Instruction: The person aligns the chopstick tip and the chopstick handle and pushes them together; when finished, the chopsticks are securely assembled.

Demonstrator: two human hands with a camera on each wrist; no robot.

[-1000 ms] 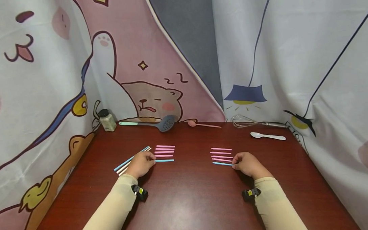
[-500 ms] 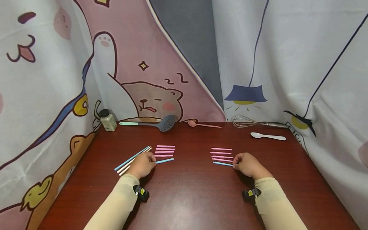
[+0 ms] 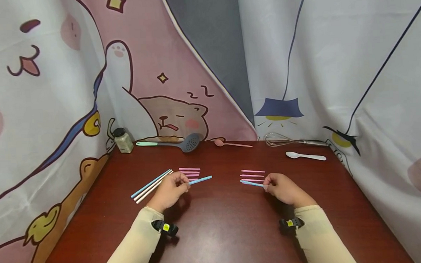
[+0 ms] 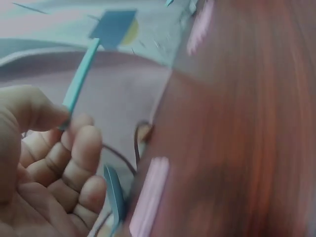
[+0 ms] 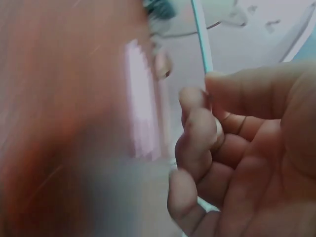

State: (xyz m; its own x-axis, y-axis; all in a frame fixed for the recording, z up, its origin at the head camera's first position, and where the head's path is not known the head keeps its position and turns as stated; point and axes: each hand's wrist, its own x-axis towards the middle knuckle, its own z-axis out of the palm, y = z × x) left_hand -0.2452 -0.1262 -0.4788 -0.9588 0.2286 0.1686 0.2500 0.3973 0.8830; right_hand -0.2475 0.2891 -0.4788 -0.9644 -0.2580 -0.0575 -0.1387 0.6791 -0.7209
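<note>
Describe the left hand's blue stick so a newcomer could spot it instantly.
Over the reddish-brown table, find the left hand. It pinches the blue stick, whose free end points right. Being blue sets it apart from the pink sticks; being in the left hand, from its blue counterpart in the right hand and the loose blue stick lying on the table.

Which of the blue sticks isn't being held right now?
The loose blue stick lying beside the cream sticks, farthest left of all. The left hand pinches a second blue stick, the right hand a third blue stick.
</note>
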